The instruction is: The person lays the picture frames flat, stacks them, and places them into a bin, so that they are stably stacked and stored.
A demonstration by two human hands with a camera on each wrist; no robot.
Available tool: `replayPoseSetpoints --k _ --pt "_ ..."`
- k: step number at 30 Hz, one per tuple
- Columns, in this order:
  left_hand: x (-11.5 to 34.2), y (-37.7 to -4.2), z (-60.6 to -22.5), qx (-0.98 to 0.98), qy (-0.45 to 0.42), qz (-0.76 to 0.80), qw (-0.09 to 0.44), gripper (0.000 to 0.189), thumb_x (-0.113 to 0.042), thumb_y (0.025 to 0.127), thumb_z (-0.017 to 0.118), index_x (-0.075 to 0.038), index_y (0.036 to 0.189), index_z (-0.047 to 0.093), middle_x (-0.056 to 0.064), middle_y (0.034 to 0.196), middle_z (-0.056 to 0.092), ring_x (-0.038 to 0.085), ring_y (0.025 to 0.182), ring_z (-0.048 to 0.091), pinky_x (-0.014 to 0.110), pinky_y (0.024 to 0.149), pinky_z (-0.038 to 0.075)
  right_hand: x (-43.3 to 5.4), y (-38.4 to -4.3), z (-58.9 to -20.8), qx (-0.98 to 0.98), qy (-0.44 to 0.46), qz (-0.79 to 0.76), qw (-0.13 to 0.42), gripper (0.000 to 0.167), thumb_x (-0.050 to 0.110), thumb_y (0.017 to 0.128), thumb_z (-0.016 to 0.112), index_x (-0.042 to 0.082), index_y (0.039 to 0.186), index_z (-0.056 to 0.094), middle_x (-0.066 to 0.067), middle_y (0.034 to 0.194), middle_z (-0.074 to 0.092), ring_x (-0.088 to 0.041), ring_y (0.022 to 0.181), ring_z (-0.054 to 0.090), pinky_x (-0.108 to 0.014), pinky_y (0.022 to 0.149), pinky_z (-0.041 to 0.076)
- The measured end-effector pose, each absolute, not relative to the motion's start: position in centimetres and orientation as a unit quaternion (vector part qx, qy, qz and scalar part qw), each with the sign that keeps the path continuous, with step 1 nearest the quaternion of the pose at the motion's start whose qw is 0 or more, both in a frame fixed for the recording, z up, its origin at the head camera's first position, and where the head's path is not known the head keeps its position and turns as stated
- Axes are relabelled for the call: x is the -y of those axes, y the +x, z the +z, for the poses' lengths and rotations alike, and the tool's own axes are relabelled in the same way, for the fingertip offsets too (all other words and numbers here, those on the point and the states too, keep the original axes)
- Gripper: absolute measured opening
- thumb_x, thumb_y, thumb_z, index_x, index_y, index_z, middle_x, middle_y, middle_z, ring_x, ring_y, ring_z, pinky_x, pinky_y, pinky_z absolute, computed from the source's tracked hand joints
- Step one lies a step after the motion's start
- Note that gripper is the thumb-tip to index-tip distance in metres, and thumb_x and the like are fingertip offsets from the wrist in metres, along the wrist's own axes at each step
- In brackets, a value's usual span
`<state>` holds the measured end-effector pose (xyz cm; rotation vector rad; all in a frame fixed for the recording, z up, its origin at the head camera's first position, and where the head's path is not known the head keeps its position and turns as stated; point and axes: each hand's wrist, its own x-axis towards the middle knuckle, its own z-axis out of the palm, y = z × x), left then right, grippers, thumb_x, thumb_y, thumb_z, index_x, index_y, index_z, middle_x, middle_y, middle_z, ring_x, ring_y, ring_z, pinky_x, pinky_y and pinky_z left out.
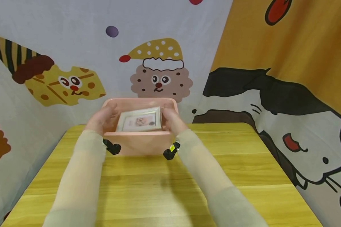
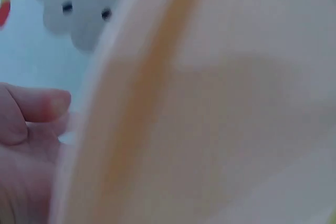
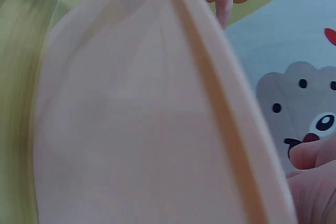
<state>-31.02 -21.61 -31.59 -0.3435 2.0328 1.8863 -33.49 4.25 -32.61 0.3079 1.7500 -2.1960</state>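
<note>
A pink plastic bin (image 1: 139,143) stands at the far side of the table. Inside it a white picture frame (image 1: 156,118) with a small picture in its middle lies tilted, its face toward me. My left hand (image 1: 100,118) is over the bin's left side, its fingers loosely bent beside the frame. On the other side, my right hand (image 1: 171,116) has its fingers at the frame's right edge; blur hides whether they touch it. The bin's outer front wall fills much of both wrist views, with my left thumb (image 2: 44,104) and right thumb (image 3: 310,153) beyond its rim.
The bin rests on a yellow wood-grain table (image 1: 136,189). Behind and around the table hangs a cloth (image 1: 82,28) printed with cartoon figures. A small black device (image 1: 112,147) is strapped under the left wrist and another (image 1: 171,151) under the right wrist.
</note>
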Motion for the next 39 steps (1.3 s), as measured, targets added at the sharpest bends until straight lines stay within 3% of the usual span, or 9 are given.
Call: replayPoseSetpoints --k 3,6,12,18,22,27,31,39 --pt "21.4 -30.5 -30.9 -0.781 -0.111 0.591 0.168 0.072 -0.056 0.104 0.029 -0.021 0.161 0.003 0.012 0.165 0.002 0.04 0.149 0.006 0.059 0.118 0.009 -4.5 -33.5 -32.1 -0.653 0.092 -0.736 0.151 0.057 0.019 0.108 0.04 0.024 0.16 0.017 -0.001 0.165 0.015 -0.026 0.148 0.015 -0.048 0.12 0.017" --pt "21.6 -30.2 -30.4 -0.801 -0.078 0.573 0.154 0.068 -0.043 0.107 0.029 -0.018 0.16 -0.005 0.017 0.165 -0.001 0.043 0.148 0.007 0.061 0.118 0.009 -4.7 -33.4 -31.7 -0.641 0.061 -0.749 0.155 0.056 0.019 0.107 0.041 0.019 0.16 0.019 -0.008 0.164 0.015 -0.03 0.15 0.009 -0.047 0.122 0.008" --pt "21.8 -29.9 -30.0 -0.818 0.001 0.555 0.151 0.064 -0.026 0.108 0.034 -0.005 0.158 0.0 0.021 0.163 0.005 0.045 0.145 0.019 0.06 0.117 0.018 -4.9 -32.4 -30.8 -0.628 -0.004 -0.756 0.185 0.055 0.015 0.107 0.043 0.014 0.158 0.024 -0.016 0.161 0.025 -0.031 0.147 0.023 -0.045 0.121 0.014" --pt "21.0 -28.8 -29.3 -0.82 0.058 0.549 0.154 0.065 -0.025 0.107 0.041 -0.001 0.158 0.007 0.024 0.161 0.014 0.044 0.142 0.027 0.059 0.116 0.02 -5.9 -30.8 -29.5 -0.68 -0.07 -0.703 0.195 0.054 0.014 0.107 0.043 0.011 0.157 0.025 -0.018 0.156 0.034 -0.03 0.143 0.032 -0.042 0.121 0.017" --pt "20.4 -27.6 -28.9 -0.819 0.102 0.545 0.148 0.066 -0.025 0.107 0.044 0.004 0.156 0.011 0.029 0.158 0.021 0.046 0.138 0.034 0.058 0.116 0.023 -7.5 -29.6 -28.9 -0.708 -0.131 -0.666 0.195 0.059 0.015 0.106 0.045 0.006 0.158 0.019 -0.017 0.159 0.029 -0.031 0.144 0.03 -0.04 0.121 0.015" --pt "19.7 -26.1 -28.7 -0.82 0.14 0.54 0.125 0.063 -0.024 0.105 0.049 0.006 0.154 0.022 0.029 0.151 0.036 0.043 0.131 0.045 0.056 0.114 0.028 -10.1 -27.7 -28.7 -0.746 -0.191 -0.613 0.175 0.059 0.018 0.106 0.045 0.004 0.158 0.018 -0.014 0.162 0.022 -0.03 0.145 0.028 -0.039 0.12 0.021" --pt "19.2 -24.7 -28.6 -0.82 0.163 0.535 0.12 0.058 -0.021 0.105 0.049 0.006 0.152 0.029 0.029 0.141 0.048 0.041 0.127 0.051 0.055 0.111 0.035 -11.8 -26.3 -28.8 -0.786 -0.197 -0.566 0.153 0.059 0.022 0.106 0.048 0.007 0.157 0.024 -0.013 0.161 0.024 -0.031 0.145 0.027 -0.047 0.119 0.022" --pt "18.4 -22.4 -28.9 -0.827 0.202 0.514 0.103 0.051 -0.017 0.103 0.055 0.008 0.145 0.041 0.026 0.134 0.057 0.037 0.117 0.06 0.054 0.105 0.043 -14.2 -23.3 -29.9 -0.835 -0.258 -0.476 0.1 0.061 0.018 0.104 0.052 0.005 0.157 0.024 -0.022 0.147 0.045 -0.036 0.138 0.039 -0.055 0.113 0.032"
